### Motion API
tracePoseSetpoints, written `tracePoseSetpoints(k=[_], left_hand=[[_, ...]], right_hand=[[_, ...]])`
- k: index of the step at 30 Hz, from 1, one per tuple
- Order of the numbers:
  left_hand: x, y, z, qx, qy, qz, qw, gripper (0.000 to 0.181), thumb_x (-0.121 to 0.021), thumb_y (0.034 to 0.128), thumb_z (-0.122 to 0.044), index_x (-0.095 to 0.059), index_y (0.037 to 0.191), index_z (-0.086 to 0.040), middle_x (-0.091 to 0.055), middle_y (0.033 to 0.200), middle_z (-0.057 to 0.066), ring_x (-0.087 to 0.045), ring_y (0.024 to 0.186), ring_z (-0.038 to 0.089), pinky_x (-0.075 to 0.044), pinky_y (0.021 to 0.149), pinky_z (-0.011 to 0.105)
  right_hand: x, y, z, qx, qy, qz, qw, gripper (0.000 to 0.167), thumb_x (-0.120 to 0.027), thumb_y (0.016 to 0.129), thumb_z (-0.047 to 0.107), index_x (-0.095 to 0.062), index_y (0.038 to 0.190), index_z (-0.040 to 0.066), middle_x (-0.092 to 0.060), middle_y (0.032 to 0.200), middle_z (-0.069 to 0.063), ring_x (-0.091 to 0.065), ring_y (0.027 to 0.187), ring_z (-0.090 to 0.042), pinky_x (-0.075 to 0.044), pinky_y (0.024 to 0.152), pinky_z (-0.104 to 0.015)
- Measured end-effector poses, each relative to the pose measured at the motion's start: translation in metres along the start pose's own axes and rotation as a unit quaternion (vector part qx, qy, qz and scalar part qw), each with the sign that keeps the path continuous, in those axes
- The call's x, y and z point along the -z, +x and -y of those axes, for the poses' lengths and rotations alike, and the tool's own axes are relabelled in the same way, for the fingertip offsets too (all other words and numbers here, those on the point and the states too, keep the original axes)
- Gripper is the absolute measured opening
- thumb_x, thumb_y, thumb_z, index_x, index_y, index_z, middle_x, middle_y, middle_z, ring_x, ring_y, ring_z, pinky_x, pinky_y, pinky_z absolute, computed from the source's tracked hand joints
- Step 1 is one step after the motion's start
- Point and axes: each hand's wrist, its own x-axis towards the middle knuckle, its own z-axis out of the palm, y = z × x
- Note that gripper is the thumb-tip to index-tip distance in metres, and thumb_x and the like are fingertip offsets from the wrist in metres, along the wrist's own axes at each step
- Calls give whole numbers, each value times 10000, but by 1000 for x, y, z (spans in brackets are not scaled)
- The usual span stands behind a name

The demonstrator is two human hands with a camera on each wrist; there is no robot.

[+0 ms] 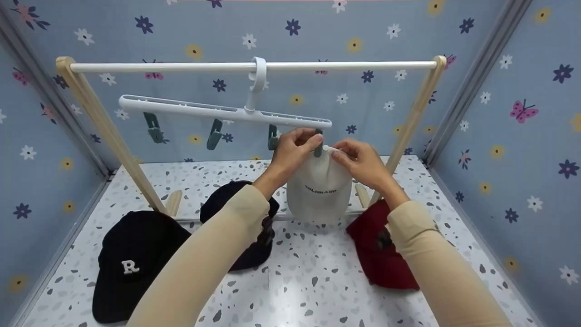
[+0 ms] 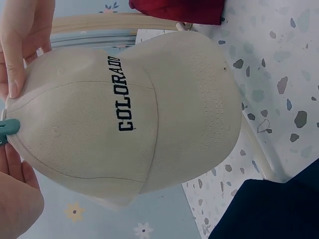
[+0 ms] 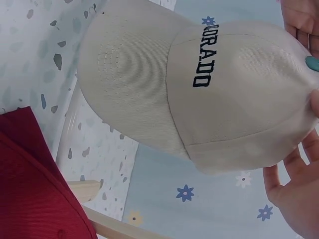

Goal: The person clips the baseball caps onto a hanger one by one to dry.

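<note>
A beige baseball cap (image 1: 320, 202) with dark COLORADO lettering hangs brim down beneath the right end of a white hanger (image 1: 190, 109). My left hand (image 1: 292, 152) pinches the dark green clip (image 1: 318, 141) at that end. In the left wrist view the clip (image 2: 10, 127) overlaps the top edge of the cap (image 2: 94, 129); whether it has closed on the fabric cannot be told. My right hand (image 1: 361, 163) pinches the cap's upper edge just right of the clip. The right wrist view shows its fingers (image 3: 294, 167) against the crown.
The hanger tilts down to the right on the rack's white rail (image 1: 159, 67). Several other green clips, one of them (image 1: 214, 135) mid-hanger, dangle from it. A black cap (image 1: 136, 254) and a navy cap (image 1: 227, 197) lie left on the speckled table; a red cap (image 1: 381, 254) lies right.
</note>
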Motion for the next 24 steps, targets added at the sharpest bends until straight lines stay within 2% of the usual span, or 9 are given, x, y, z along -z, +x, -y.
tracePoseSetpoints(k=[8,16,24], left_hand=[[4,-10,5,-45,221,239,9995,354,-695,1049,-333,-700,1319,-103,-724,1209,26,-651,1119,169,-526,1042,374],[8,-17,9,-117,316,404,9986,317,-680,1057,-326,-708,1299,-123,-728,1226,17,-667,1148,170,-519,1068,399],[9,-21,10,-150,349,420,9984,319,-678,1059,-324,-695,1308,-126,-725,1228,14,-671,1150,162,-522,1062,404]], right_hand=[[-4,-7,-3,33,41,214,9998,265,-676,1068,294,-740,1229,93,-777,1096,-97,-736,1097,-274,-574,934,-494],[-9,-15,-6,95,-26,263,9996,258,-667,1074,292,-753,1220,98,-773,1038,-77,-724,994,-247,-573,826,-416],[-9,-17,-5,127,-85,226,9996,245,-664,1075,283,-755,1213,102,-776,1042,-68,-729,1000,-233,-566,827,-406]])
